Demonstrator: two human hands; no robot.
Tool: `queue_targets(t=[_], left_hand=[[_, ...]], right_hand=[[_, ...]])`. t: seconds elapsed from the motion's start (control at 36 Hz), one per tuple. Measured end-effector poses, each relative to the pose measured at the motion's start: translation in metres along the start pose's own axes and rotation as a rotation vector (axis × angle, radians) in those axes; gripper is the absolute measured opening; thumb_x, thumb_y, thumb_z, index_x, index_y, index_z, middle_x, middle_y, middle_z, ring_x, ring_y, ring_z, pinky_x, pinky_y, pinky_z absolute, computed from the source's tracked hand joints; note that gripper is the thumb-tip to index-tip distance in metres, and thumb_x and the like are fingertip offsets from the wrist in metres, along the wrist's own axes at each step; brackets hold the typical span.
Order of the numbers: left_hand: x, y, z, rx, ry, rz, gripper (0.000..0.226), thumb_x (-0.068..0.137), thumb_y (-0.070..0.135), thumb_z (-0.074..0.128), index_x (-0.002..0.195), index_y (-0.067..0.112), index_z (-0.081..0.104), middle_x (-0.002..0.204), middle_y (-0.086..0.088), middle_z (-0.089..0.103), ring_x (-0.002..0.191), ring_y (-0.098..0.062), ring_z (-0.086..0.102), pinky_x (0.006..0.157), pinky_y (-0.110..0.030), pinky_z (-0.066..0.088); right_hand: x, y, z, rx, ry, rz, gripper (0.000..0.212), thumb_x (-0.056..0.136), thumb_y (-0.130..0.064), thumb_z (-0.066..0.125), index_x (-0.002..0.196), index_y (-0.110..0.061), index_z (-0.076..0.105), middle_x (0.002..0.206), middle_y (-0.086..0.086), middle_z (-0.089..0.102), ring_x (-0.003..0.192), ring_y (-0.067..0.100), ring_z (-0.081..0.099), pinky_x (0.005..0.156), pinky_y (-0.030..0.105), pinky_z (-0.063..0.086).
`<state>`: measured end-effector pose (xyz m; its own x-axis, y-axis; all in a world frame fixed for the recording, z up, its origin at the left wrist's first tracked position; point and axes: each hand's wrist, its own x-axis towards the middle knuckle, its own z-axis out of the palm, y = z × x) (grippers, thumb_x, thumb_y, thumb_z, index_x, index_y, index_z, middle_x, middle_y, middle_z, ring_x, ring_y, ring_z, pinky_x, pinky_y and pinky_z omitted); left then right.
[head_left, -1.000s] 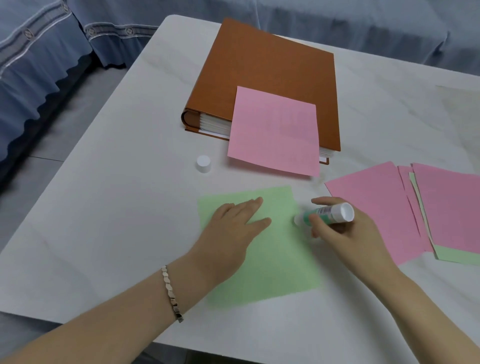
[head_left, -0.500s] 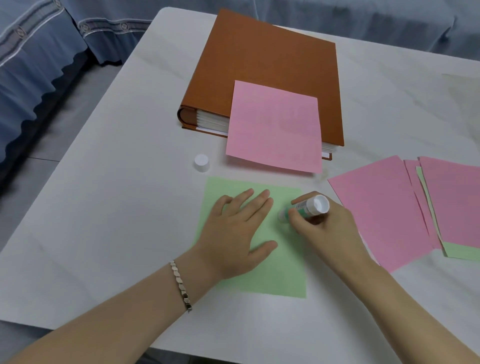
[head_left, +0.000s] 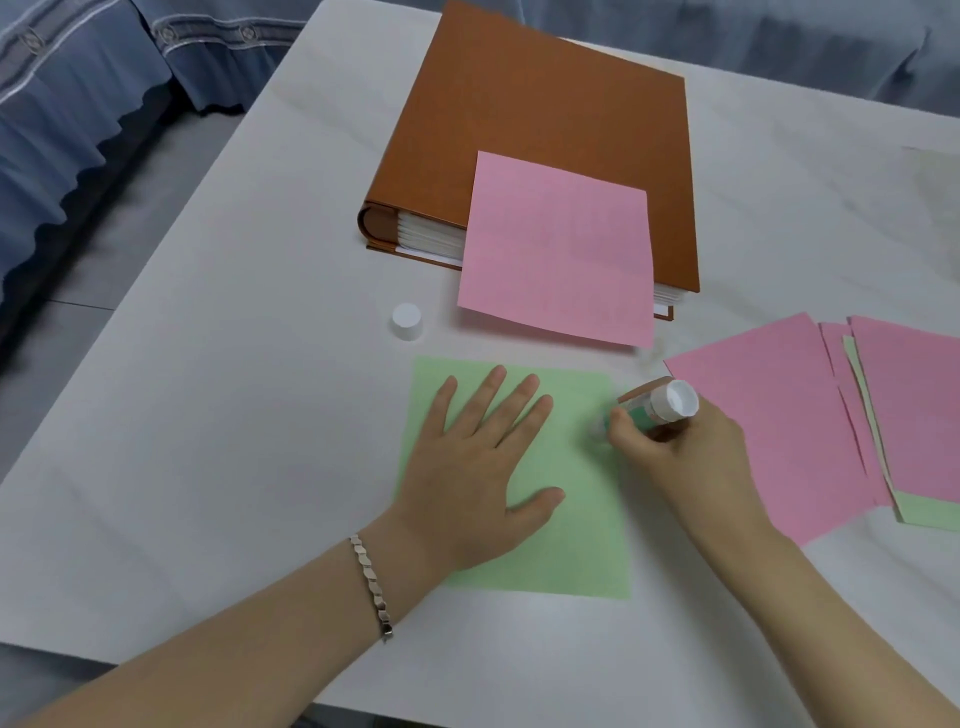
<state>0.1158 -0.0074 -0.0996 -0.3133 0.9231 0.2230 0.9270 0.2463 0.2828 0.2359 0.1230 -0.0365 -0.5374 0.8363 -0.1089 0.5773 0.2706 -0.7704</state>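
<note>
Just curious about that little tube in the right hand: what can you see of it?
The glue stick is a small plastic tube, white-ended with a green label. Uncapped and tilted, its tip rests near the right edge of the green sheet. The right hand grips its middle.

Brown binder (head_left: 545, 130) under a pink sheet (head_left: 558, 249) — loose pink sheets (head_left: 769, 415) nearby on the table (head_left: 234, 415)

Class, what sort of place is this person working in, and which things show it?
Probably a craft workspace indoors, perhaps at home: pink sheets and a green sheet lie on the white table, the right hand grips a glue stick, and a thick brown album lies behind.
</note>
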Motion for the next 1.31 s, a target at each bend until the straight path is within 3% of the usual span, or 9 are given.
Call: queue_targets(t=[0.19,0.28,0.39,0.53,0.64,0.81,1.0,1.11,1.31], left_hand=[[0.000,0.002,0.000,0.006,-0.018,-0.031,0.069,0.081,0.059,0.038,0.136,0.018,0.050,0.145,-0.001,0.042,0.137,-0.025,0.034,0.108,-0.051,0.017],[0.000,0.007,0.002,0.009,-0.018,-0.063,0.070,0.081,0.059,0.038,0.136,0.017,0.049,0.146,-0.002,0.041,0.137,-0.027,0.034,0.108,-0.053,0.018],[0.000,0.009,0.004,-0.005,-0.003,-0.075,0.074,0.079,0.062,0.039,0.136,0.016,0.050,0.146,-0.002,0.041,0.137,-0.027,0.034,0.107,-0.054,0.018],[-0.001,0.008,0.004,-0.006,-0.012,-0.066,0.083,0.076,0.071,0.037,0.137,0.015,0.049,0.147,-0.003,0.040,0.138,-0.027,0.031,0.107,-0.055,0.018],[-0.001,0.007,0.003,0.006,-0.024,-0.070,0.085,0.075,0.073,0.036,0.137,0.016,0.049,0.147,-0.003,0.039,0.138,-0.026,0.030,0.107,-0.054,0.016],[0.000,0.007,0.002,0.002,-0.032,-0.066,0.081,0.072,0.073,0.038,0.129,0.017,0.056,0.145,-0.004,0.042,0.136,-0.028,0.034,0.106,-0.053,0.017],[-0.001,0.002,-0.002,0.028,-0.070,-0.027,0.086,0.072,0.075,0.035,0.135,0.018,0.050,0.147,-0.005,0.039,0.137,-0.029,0.033,0.105,-0.052,0.016],[-0.002,0.003,-0.001,0.005,-0.049,-0.023,0.086,0.072,0.075,0.038,0.134,0.017,0.051,0.147,-0.005,0.040,0.137,-0.029,0.033,0.106,-0.054,0.018],[-0.002,0.003,-0.002,-0.007,-0.044,-0.016,0.086,0.072,0.075,0.038,0.135,0.017,0.050,0.147,-0.005,0.039,0.138,-0.028,0.031,0.107,-0.054,0.016]], right_hand=[[-0.003,0.005,-0.025,-0.009,0.083,0.041,0.004,0.075,-0.018,0.063,0.073,-0.015,0.064,0.065,0.006,0.064,0.061,0.016,0.055,0.052,0.015,0.039],[-0.011,-0.007,-0.014,0.055,0.023,0.000,0.005,0.072,-0.020,0.065,0.069,-0.023,0.063,0.065,-0.004,0.065,0.056,0.009,0.055,0.052,0.011,0.041],[-0.019,-0.012,0.006,0.054,-0.098,-0.044,0.007,0.074,-0.020,0.067,0.071,-0.017,0.061,0.058,0.002,0.057,0.046,0.007,0.040,0.047,0.016,0.034],[-0.020,-0.008,0.014,0.031,-0.122,-0.052,0.008,0.072,-0.020,0.066,0.072,-0.017,0.058,0.053,0.000,0.054,0.045,0.007,0.039,0.048,0.021,0.034],[-0.016,-0.001,0.007,0.034,-0.095,-0.024,0.009,0.072,-0.019,0.067,0.072,-0.014,0.059,0.068,0.011,0.062,0.052,0.009,0.041,0.052,0.028,0.037],[-0.010,0.007,-0.011,0.010,-0.026,-0.014,0.013,0.075,-0.008,0.068,0.071,-0.019,0.061,0.065,-0.006,0.063,0.055,-0.002,0.050,0.053,0.007,0.039],[-0.023,0.003,-0.014,0.098,0.044,0.013,0.013,0.073,-0.012,0.068,0.070,-0.023,0.062,0.059,-0.016,0.063,0.053,-0.002,0.053,0.050,0.007,0.039],[-0.031,-0.006,0.006,0.070,-0.067,-0.024,0.008,0.072,-0.017,0.069,0.070,-0.013,0.062,0.065,0.005,0.064,0.045,0.005,0.041,0.045,0.014,0.033],[-0.031,-0.003,0.013,0.066,-0.106,0.009,0.010,0.072,-0.019,0.068,0.070,-0.019,0.058,0.066,0.008,0.063,0.048,0.007,0.040,0.050,0.024,0.036]])
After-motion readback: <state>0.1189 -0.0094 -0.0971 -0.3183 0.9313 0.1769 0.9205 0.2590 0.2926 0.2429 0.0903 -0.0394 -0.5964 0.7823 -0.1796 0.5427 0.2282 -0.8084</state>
